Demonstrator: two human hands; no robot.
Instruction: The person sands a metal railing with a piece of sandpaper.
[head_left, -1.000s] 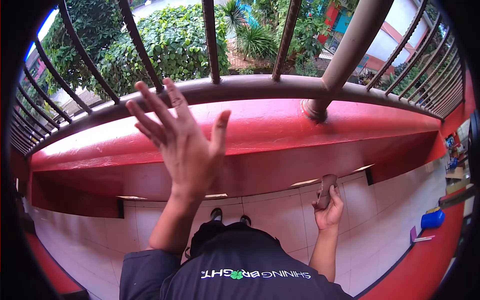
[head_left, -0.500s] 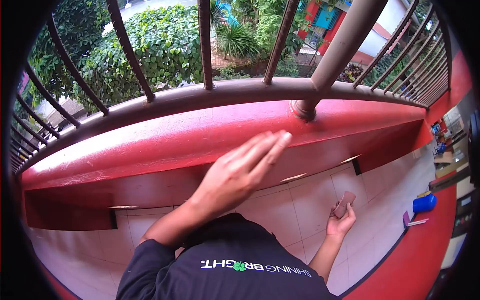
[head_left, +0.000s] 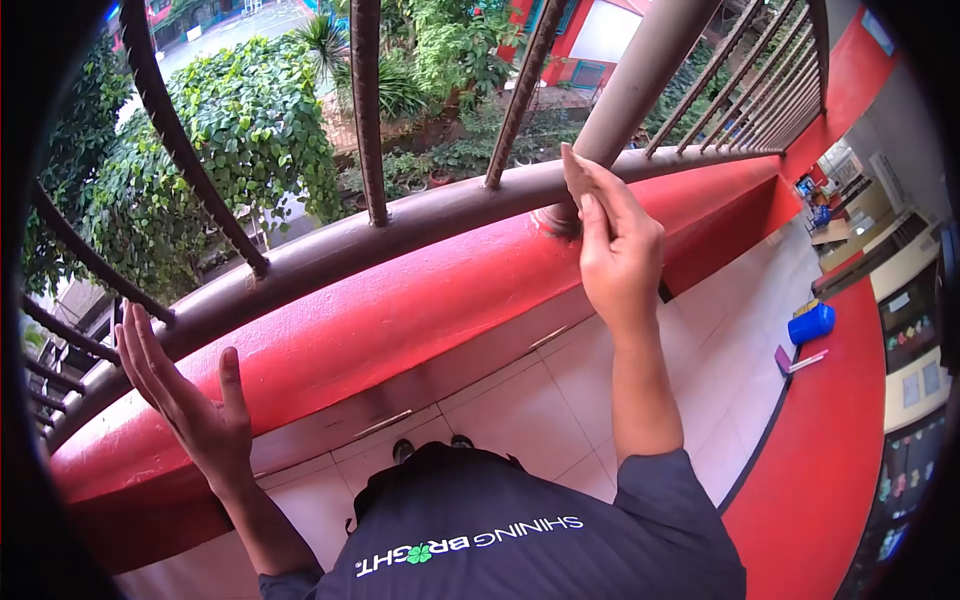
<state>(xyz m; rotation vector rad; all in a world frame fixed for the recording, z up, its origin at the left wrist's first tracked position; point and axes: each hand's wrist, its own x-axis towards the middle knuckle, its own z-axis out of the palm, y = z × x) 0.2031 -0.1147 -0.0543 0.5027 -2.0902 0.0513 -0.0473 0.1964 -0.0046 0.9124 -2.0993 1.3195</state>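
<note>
My right hand (head_left: pixel 622 255) is raised in front of the thick slanting post (head_left: pixel 650 75) of the railing. Between its thumb and fingers it pinches a thin reddish-brown piece of sandpaper (head_left: pixel 575 178), seen nearly edge-on, whose tip overlaps the post in this view. My left hand (head_left: pixel 195 405) stands open at the left, thumb spread from the fingers and nothing in it. Its fingertips come up close by the lower rail (head_left: pixel 320 258) and the ribbed vertical bars. Beneath the rail runs a glossy red ledge (head_left: pixel 420 300).
Pale floor tiles (head_left: pixel 520 400) lie below, with my shoes (head_left: pixel 403 450) near the ledge. On a red counter (head_left: pixel 830 440) at right stand a blue container (head_left: pixel 812 323) and a small purple item (head_left: pixel 782 360). Leafy plants (head_left: pixel 230 130) grow beyond the bars.
My right hand has risen from low at the right up to the post, bringing the sandpaper. My left hand has swung from the middle to the far left, and its fingers have spread. The view has shifted.
</note>
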